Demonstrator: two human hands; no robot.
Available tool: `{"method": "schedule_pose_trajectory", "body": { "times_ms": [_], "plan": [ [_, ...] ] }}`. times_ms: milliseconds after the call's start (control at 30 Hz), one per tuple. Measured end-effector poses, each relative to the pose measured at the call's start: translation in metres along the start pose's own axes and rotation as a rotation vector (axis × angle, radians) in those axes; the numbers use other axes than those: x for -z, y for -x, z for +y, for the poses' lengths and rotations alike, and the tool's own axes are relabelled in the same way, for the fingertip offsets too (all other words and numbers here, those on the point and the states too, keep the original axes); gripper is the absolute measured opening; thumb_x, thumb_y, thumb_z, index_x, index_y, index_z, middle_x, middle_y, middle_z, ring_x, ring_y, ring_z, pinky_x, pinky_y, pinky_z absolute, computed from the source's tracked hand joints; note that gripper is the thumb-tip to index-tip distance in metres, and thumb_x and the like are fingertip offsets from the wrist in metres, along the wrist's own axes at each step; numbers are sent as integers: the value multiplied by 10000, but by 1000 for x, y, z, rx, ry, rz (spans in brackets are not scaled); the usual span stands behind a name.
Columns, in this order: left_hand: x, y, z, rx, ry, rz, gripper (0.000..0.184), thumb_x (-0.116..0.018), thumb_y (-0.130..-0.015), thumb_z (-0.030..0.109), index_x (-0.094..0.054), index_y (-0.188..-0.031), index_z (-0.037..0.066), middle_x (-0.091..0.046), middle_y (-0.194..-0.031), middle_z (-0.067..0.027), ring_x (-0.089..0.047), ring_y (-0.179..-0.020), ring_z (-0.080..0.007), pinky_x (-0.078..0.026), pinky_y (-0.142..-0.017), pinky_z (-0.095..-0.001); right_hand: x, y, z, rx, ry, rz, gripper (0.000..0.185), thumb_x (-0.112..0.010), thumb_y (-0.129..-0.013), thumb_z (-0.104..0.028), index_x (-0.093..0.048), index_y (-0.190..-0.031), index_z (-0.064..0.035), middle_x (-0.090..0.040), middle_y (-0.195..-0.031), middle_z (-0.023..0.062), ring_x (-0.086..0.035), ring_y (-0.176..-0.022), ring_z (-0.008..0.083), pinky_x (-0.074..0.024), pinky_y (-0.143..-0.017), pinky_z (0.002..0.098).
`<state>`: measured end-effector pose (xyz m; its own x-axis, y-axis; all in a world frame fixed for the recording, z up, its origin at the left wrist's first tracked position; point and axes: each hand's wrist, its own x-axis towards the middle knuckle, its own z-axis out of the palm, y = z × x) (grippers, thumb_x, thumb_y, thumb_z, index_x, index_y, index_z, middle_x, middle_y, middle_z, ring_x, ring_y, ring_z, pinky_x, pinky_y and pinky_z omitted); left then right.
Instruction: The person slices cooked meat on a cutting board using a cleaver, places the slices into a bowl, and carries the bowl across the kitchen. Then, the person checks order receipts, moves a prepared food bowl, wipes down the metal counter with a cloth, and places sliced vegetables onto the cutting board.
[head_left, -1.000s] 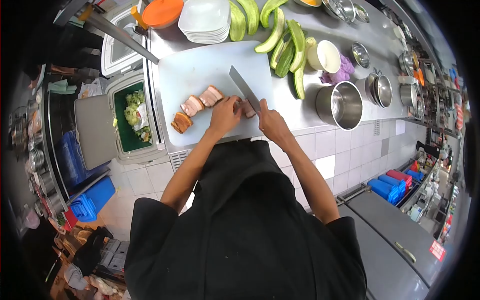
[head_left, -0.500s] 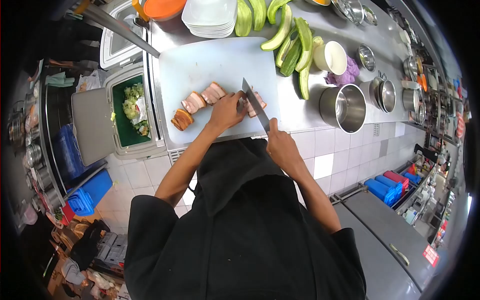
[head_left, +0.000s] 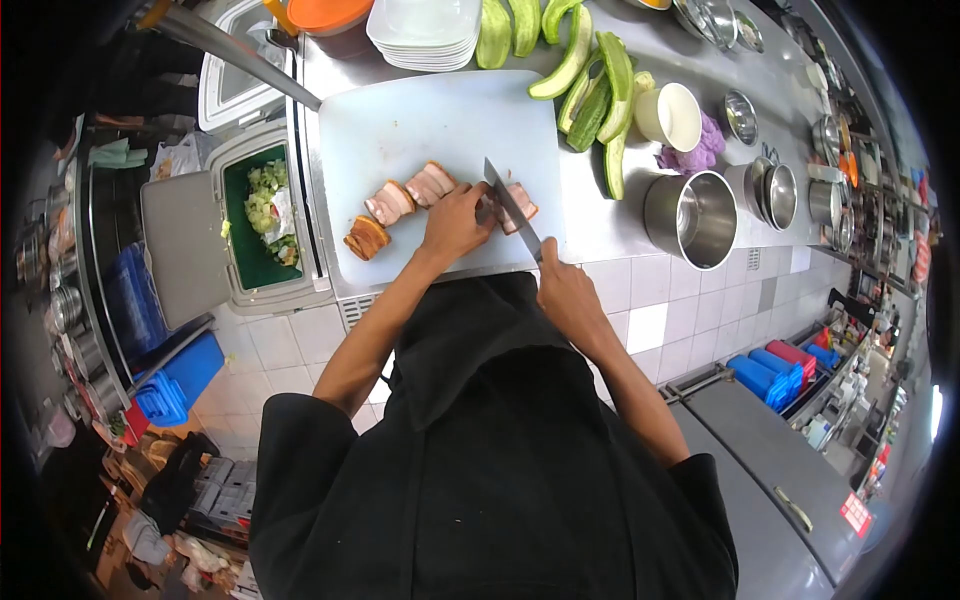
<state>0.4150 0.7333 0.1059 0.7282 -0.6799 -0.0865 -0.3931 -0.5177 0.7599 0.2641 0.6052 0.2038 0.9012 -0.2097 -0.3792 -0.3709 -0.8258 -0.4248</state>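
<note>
- Broadly, a brushed silver metal bench (head_left: 600, 225) spans the upper centre and upper right of the frame, hard and firm underneath.
- On it, upper centre, lies a translucent white rectangular cutting board (head_left: 430, 120); its smooth face is probably slick wherever fat has smeared.
- Left of the frame's middle, on the board, three blocks of pink-and-white layered meat (head_left: 390, 202) with browned rinds sit in a slanting row, likely soft and greasy.
- Slanting at centre is a long grey steel knife (head_left: 514, 208), stiff and likely fairly weighty; the handle end, lower right, is the place to hold it, well away from the edge.
- The right hand (head_left: 570, 295), just right of centre, is closed around that handle.
- The left hand (head_left: 458, 225), at centre, is curled with fingers bunched beside the blade; whether they pinch any meat, I cannot tell.
- Smallest is the single piece of pink meat (head_left: 523, 199) just right of the blade, partly hidden by it. It should be light, yielding in the fat and tougher at the rind; curled fingertips on its firmer outer sides would grip better than the slippery layers.
</note>
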Motion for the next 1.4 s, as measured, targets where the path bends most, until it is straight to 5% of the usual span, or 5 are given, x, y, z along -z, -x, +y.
{"method": "schedule_pose_trajectory", "body": {
  "times_ms": [300,600,833,1100,1400],
  "plan": [
    [0,0,1,10,3,0,283,-677,-764,182,-631,-1013,55,-626,-853,-115,-633,-773,-304,-505,-666,-422,-14,-6,9,-1,-27,-17,249,-489,-824,21,-346,-1027,6,-605,-705,253,-618,-643,442,-492,-547,512],
    [-4,0,-5,-8,16,59,264,-681,-745,165,-620,-976,52,-619,-867,-119,-626,-772,-303,-502,-671,-419,-46,-46,23,119,-32,117,419,-498,-834,10,-316,-1208,58,-608,-710,265,-616,-637,450,-496,-553,522],
    [-8,5,-6,-17,62,95,265,-705,-755,157,-616,-981,54,-619,-833,-85,-614,-703,-224,-505,-661,-372,-8,-35,32,45,-278,84,221,-475,-948,-97,-336,-1073,20,-539,-609,304,-544,-596,517,-387,-524,590],
    [-16,9,19,-211,-137,295,608,-761,-733,316,-516,-1223,53,-526,-1153,-124,-506,-1066,-303,-400,-914,-447,-3,-9,62,-41,-199,157,191,-480,-955,-92,-340,-1032,12,-538,-583,299,-542,-565,506,-385,-481,567],
    [-26,8,10,-143,-188,152,700,-788,-672,373,-508,-1229,54,-515,-1128,-115,-476,-1075,-315,-360,-936,-435,-5,7,36,-90,-170,52,162,-448,-967,-94,-336,-1037,0,-559,-596,283,-575,-584,484,-443,-503,554]
  ]
}}
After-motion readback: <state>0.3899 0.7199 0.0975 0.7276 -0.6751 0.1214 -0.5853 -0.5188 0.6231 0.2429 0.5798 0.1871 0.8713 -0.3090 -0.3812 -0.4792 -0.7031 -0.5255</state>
